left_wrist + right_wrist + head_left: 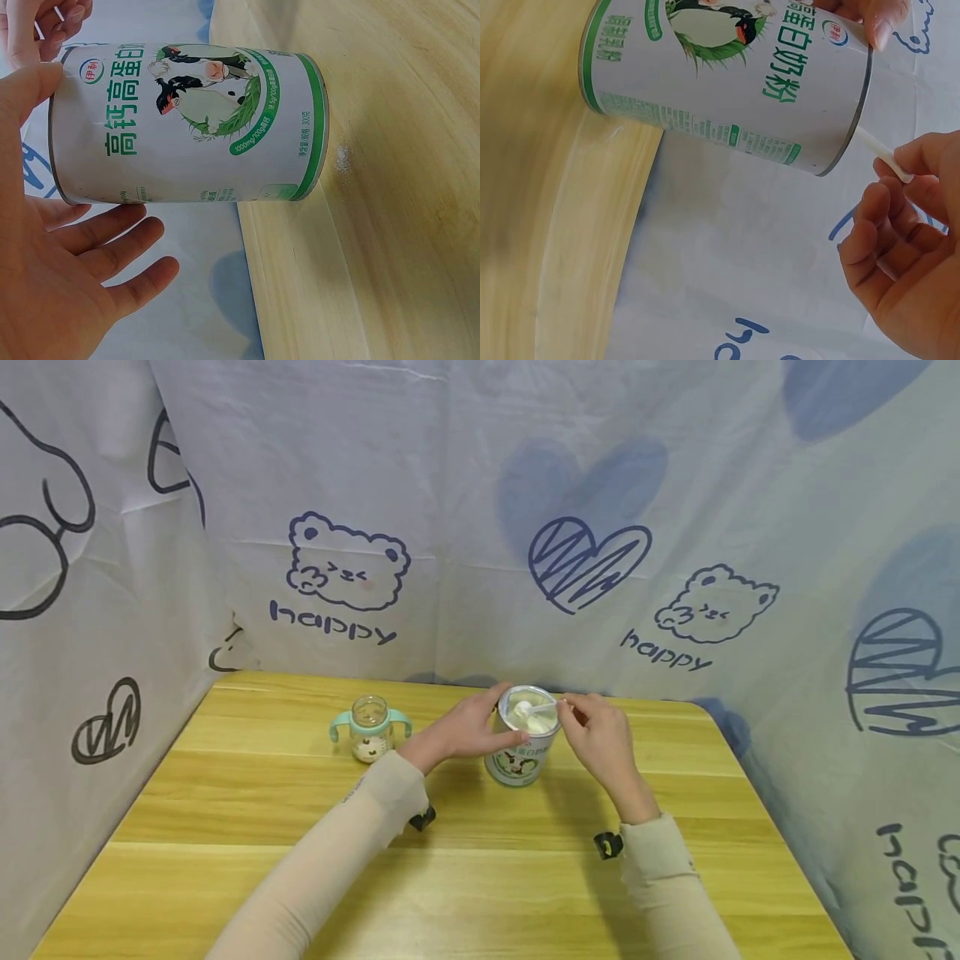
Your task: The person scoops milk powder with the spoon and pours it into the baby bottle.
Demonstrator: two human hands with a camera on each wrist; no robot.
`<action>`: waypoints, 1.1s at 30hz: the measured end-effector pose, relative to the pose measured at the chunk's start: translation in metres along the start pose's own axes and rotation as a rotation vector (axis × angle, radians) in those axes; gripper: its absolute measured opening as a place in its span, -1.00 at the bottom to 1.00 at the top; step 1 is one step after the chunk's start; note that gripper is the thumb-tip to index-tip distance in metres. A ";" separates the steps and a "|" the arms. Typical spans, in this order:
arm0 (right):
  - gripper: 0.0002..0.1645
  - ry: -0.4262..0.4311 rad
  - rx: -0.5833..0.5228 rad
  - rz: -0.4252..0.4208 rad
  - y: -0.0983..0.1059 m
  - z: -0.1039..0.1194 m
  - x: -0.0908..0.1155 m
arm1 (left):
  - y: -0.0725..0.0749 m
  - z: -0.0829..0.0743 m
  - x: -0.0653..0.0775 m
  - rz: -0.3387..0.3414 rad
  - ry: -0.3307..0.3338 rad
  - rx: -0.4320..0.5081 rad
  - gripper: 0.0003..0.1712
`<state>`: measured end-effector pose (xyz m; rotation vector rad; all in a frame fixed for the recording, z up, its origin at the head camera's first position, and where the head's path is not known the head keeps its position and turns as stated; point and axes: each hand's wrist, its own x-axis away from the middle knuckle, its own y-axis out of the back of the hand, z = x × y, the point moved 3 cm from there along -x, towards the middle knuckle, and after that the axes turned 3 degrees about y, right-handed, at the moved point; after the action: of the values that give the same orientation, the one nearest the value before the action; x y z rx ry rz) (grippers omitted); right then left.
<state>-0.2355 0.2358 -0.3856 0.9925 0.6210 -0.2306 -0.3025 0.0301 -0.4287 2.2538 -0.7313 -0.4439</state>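
Observation:
A milk powder can (517, 766), white with a green rim and a cow picture, is at the table's far side with its top off and pale powder inside. My left hand (472, 724) grips it near the top, thumb on the near side and fingers round the far side. Between thumb and fingertips my right hand (602, 739) pinches the handle of a white scoop (542, 707), whose bowl is inside the can. The left wrist view shows the can's printed front (210, 127); in the right wrist view only the scoop's handle (881, 154) shows.
Left of the can stands a clear baby bottle (371, 727) with mint handles, no lid, and pale powder low inside. A small powder spill (343, 160) lies on the wooden table (465, 877). Printed cloth (465, 527) hangs behind and at the sides.

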 end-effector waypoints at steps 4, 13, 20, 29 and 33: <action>-0.77 0.039 0.009 0.010 0.000 0.000 0.001 | 0.000 0.000 0.000 0.000 0.001 -0.004 0.06; -0.78 0.045 0.009 -0.017 -0.002 -0.001 0.002 | -0.001 0.001 0.001 -0.001 0.008 -0.007 0.06; -0.76 -0.149 -0.104 -0.030 -0.002 -0.006 0.000 | -0.001 0.002 0.001 0.004 0.030 -0.008 0.10; -0.69 -0.421 -0.289 0.017 0.010 -0.011 -0.002 | 0.004 0.000 0.001 -0.004 0.025 -0.031 0.12; -0.68 -0.465 -0.318 0.036 0.014 -0.012 -0.002 | 0.006 0.000 0.002 0.001 0.044 -0.044 0.15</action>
<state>-0.2355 0.2536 -0.3794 0.6114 0.2041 -0.3084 -0.3030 0.0259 -0.4245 2.2153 -0.6941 -0.4042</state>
